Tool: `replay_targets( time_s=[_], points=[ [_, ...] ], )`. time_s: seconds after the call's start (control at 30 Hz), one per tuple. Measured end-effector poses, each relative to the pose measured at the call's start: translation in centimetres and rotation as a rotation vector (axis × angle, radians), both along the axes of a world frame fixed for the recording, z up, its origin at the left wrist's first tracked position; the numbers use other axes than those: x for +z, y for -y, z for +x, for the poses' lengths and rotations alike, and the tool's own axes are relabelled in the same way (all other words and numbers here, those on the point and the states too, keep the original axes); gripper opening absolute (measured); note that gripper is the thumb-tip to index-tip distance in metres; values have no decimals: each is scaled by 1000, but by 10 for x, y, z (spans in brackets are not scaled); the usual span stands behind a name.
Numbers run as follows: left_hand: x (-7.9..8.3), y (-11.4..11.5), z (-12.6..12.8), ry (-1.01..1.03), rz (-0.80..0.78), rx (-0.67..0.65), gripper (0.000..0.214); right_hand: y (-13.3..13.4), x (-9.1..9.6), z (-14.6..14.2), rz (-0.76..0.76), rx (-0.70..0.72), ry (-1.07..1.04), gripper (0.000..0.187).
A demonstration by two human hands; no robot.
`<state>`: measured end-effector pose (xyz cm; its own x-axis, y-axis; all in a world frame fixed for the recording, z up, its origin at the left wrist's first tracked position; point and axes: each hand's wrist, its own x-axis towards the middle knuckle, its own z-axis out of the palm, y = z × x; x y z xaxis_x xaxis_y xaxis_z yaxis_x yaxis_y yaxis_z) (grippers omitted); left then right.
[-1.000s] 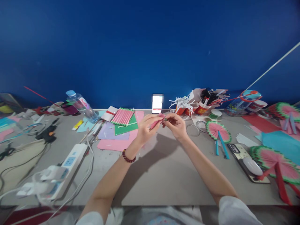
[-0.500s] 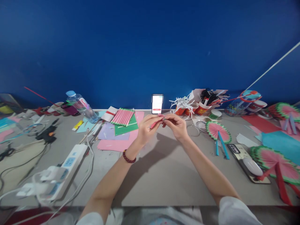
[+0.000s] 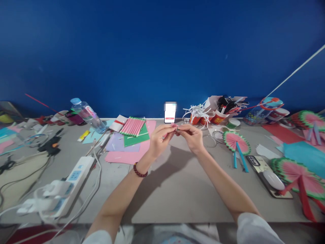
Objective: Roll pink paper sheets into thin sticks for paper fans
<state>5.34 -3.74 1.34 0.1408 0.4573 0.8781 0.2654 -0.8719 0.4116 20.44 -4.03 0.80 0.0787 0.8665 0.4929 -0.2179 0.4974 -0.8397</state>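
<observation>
My left hand [image 3: 159, 138] and my right hand [image 3: 192, 137] meet fingertip to fingertip above the middle of the table. Pinched between them is a small piece of pink paper [image 3: 174, 125], mostly covered by the fingers; a dark greenish bit shows at its right edge. Both hands have their thumbs pressed against the index fingers. Left of my hands lies a pleated pink-and-green paper [image 3: 133, 126] on a green sheet [image 3: 137, 136]. A phone with a lit screen [image 3: 170, 113] stands upright just behind them.
On the right are watermelon-like paper fans [image 3: 237, 142], a phone [image 3: 266, 176] with a white mouse [image 3: 273, 180] on it, and paper cups [image 3: 219, 117]. A power strip [image 3: 73, 184], glue gun [image 3: 51, 142] and water bottle [image 3: 88, 114] occupy the left. A blue wall [image 3: 162, 61] rises behind.
Both hands stay in nearly the same place, still pinched together. Less of the pink paper shows beside my left fingers than before.
</observation>
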Motion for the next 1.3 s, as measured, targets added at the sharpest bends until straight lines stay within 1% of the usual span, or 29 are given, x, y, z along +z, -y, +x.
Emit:
replay_targets(
  time_s=[0.17,0.33,0.5,0.7,0.77,0.8,0.93,1.0,1.07,1.17,1.23,1.3],
  points=[
    [-1,0,-1,2,20,22,17,1,2,-2,1,-4,-4,11],
    [2,2,0,0,41,55,16,2,0,-4,9,-18,-36,9],
    [3,5,0,3,34,91,13,0,-5,-6,-58,-8,-70,12],
    [3,3,-1,-33,19,65,15,2,-4,-8,-93,-30,-54,18],
    [2,2,-2,-53,9,62,16,5,-3,-9,-65,-59,10,20],
    [2,2,-2,-59,13,67,16,6,-2,-8,-29,-81,77,20],
    [-1,0,-1,-84,50,121,13,9,2,-3,208,-244,436,12],
    [-3,0,0,-103,63,143,13,9,3,0,293,-320,527,10],
    [-3,0,1,-109,75,151,13,9,4,2,320,-373,556,10],
    [-4,0,2,-125,84,158,16,9,5,3,303,-427,550,8],
    [-6,0,1,-160,90,197,18,8,5,3,276,-427,513,8],
    [-8,-1,0,-193,112,268,18,8,4,3,238,-394,466,8]
  ],
)
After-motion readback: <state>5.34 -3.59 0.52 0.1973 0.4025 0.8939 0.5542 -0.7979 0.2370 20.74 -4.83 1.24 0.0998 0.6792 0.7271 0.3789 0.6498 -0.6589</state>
